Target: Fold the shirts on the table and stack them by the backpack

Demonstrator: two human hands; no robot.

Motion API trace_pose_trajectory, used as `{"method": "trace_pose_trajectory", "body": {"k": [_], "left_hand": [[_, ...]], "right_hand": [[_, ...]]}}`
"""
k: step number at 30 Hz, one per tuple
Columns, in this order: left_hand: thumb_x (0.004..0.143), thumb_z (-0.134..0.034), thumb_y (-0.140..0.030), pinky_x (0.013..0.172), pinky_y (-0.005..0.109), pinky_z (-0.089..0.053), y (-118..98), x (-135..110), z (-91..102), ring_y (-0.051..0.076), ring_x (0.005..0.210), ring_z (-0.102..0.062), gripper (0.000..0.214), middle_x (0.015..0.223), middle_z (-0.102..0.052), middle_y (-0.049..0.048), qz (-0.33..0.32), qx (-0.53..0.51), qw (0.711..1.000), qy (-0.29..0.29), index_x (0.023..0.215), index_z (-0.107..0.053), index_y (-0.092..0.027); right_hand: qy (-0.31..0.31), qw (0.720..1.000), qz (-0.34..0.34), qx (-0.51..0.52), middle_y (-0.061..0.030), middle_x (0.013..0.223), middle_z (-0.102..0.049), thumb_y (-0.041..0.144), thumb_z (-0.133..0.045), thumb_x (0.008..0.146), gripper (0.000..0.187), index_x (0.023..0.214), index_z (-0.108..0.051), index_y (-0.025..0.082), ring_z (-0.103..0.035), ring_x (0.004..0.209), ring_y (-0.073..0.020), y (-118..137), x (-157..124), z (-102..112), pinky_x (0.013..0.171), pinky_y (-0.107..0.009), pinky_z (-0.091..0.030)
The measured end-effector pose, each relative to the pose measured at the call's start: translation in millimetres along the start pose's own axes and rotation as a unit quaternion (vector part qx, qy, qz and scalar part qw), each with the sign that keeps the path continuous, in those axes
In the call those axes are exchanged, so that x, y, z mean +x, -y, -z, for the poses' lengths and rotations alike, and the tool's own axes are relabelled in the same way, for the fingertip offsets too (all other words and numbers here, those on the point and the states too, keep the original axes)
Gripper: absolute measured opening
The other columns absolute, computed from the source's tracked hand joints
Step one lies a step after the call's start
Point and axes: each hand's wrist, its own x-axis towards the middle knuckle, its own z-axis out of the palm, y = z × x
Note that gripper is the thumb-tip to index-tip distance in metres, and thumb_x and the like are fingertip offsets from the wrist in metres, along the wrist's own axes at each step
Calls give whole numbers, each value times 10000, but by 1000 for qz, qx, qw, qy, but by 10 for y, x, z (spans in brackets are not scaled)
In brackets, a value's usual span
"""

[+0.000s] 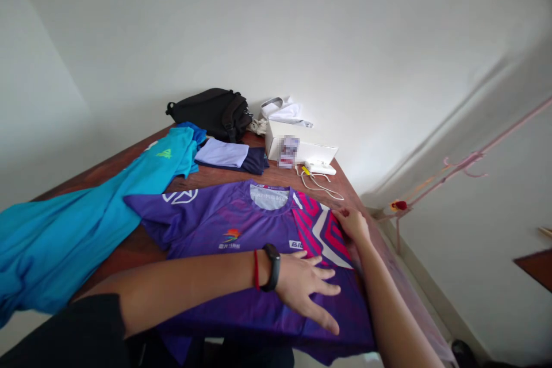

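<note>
Here, a smooth purple short-sleeved shirt (207, 236) lies spread under your hands

Nearest you, your left hand (308, 284), with a black wristband (272, 267) and a thin red cord (256, 269), spreads its fingers wide over the shirt's front; whether the palm presses down, you cannot tell. Beyond it, your right hand (352, 224) has its fingertips at the pink-and-white sleeve; whether they pinch the cloth is unclear. The shirt rests face up on a reddish-brown table (129, 250), its collar away from you, its other sleeve beside a long turquoise cloth garment (112, 201). Farther off sit a folded lilac cloth (222, 152) on dark folded fabric (256, 160), a white box (308, 141) and a black fabric bag (207, 112).
</note>
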Motion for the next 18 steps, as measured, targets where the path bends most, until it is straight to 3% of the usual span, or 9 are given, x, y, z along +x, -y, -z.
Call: {"method": "trace_pose_trajectory", "body": {"k": [2, 4, 6, 8, 11, 13, 15, 18], "left_hand": [[902, -522, -671, 1206, 574, -252, -11, -501, 138, 350, 1480, -287, 684, 1573, -401, 13, -1, -38, 999, -22, 1502, -455, -350], [926, -552, -605, 1192, 444, -341, 20, -1048, 240, 279, 1403, -458, 575, 1485, -530, -20, 16, -69, 991, -113, 1458, -506, -394], [942, -565, -545, 1160, 391, -391, 79, -1594, 261, 238, 1331, -548, 459, 1386, -627, -49, 98, -85, 969, -212, 1387, -574, -433], [945, -552, -531, 1130, 392, -425, 154, -2103, 180, 243, 1291, -586, 389, 1352, -653, -57, 212, -95, 918, -321, 1313, -639, -440], [912, -552, -589, 1094, 412, -456, 271, -2733, -81, 289, 1256, -602, 424, 1327, -672, -15, 343, -113, 809, -463, 1241, -703, -368], [860, -576, -651, 1019, 428, -513, 333, -3031, -268, 331, 1205, -623, 495, 1280, -699, 25, 403, -127, 744, -517, 1203, -723, -326], [817, -607, -685, 992, 444, -527, 377, -3216, -397, 358, 1194, -620, 542, 1267, -704, 49, 434, -154, 700, -545, 1181, -728, -303], [783, -673, -667, 1016, 462, -515, 418, -3300, -422, 364, 1234, -593, 577, 1326, -667, 65, 406, -252, 676, -561, 1211, -705, -281]], "right_hand": [[-19, 1000, -5, 13, -84, 803, -739, 489, -583, 831, 320, 818, -736, 208, -672, 772, -263, -8, 9, -12, 630, -308, -425], [-63, 997, -9, 32, -101, 756, -724, 526, -558, 820, 383, 787, -729, 184, -655, 735, -270, 0, 8, -22, 617, -316, -410], [-105, 994, -4, 44, -104, 702, -699, 548, -534, 817, 419, 731, -706, 176, -636, 712, -274, 28, -16, -17, 612, -322, -395], [-137, 989, 7, 51, -92, 658, -674, 555, -529, 816, 424, 684, -678, 181, -618, 689, -269, 80, -66, 11, 610, -324, -384], [-189, 978, 20, 89, -71, 620, -647, 543, -559, 808, 399, 676, -659, 180, -610, 658, -255, 235, -169, 99, 602, -320, -389], [-222, 965, 30, 138, -54, 585, -621, 536, -576, 813, 387, 697, -654, 175, -605, 623, -242, 416, -239, 180, 588, -315, -406], [-228, 954, 51, 187, -33, 550, -591, 541, -587, 826, 387, 715, -648, 175, -580, 562, -217, 668, -316, 260, 565, -307, -421], [-161, 955, 126, 217, -19, 552, -587, 550, -614, 835, 383, 721, -645, 187, -551, 520, -187, 1150, -489, 328, 535, -290, -426]]}}
